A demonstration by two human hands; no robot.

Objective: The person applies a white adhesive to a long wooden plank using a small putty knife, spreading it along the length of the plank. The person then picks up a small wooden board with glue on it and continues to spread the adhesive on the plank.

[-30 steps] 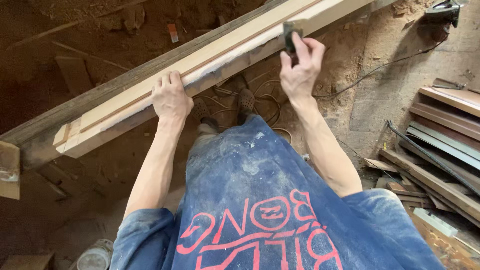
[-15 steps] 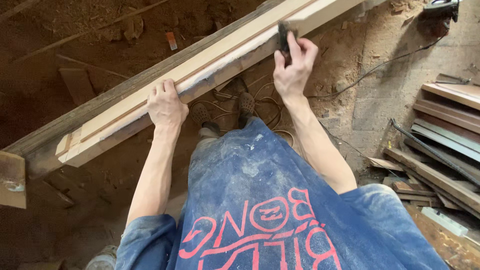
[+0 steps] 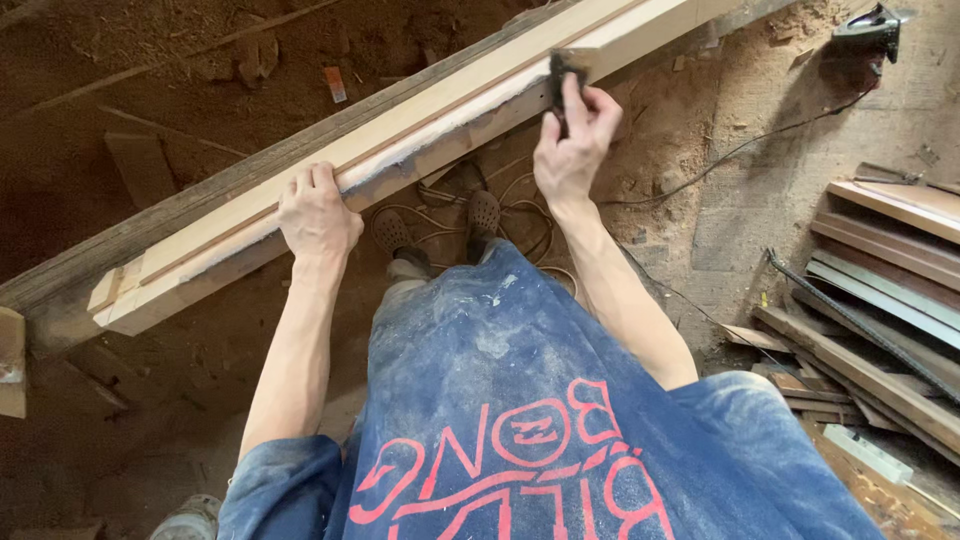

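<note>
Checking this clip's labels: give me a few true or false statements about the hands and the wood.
1. The right hand presses a small dark sanding block against the long pale wooden beam. True.
2. The left hand hangs free of the beam. False: it rests on the beam's near edge.
3. Pale dust lies along the beam's near edge. True.
4. The stacked wooden planks lie on the person's left. False: they lie on the right.
</note>
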